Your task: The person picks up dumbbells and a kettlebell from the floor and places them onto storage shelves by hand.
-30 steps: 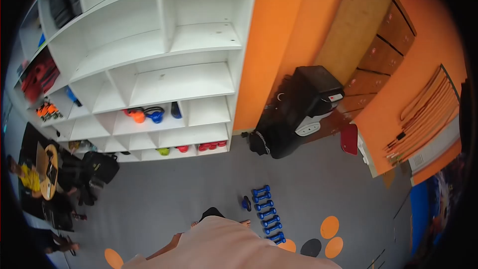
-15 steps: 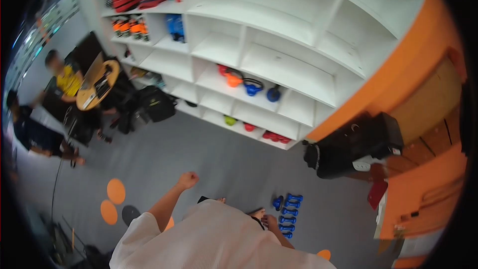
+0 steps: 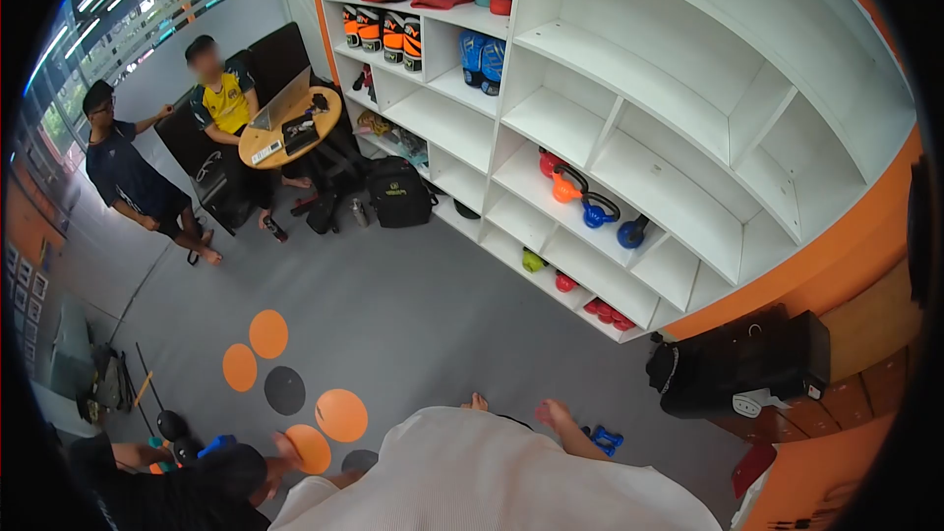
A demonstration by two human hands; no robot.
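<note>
1. The right hand [image 3: 553,413] hangs low at about five o'clock from the room's centre, fingers loosely curled and holding nothing.
2. The blue dumbbells [image 3: 605,440] lie on the grey floor just beside that hand, at its four o'clock. They are small, with knobbed ends; only one or two show, the rest hidden behind the person's white top.
3. The left hand [image 3: 287,450] reaches out at about seven o'clock, fingers spread, over an orange floor spot, holding nothing.
</note>
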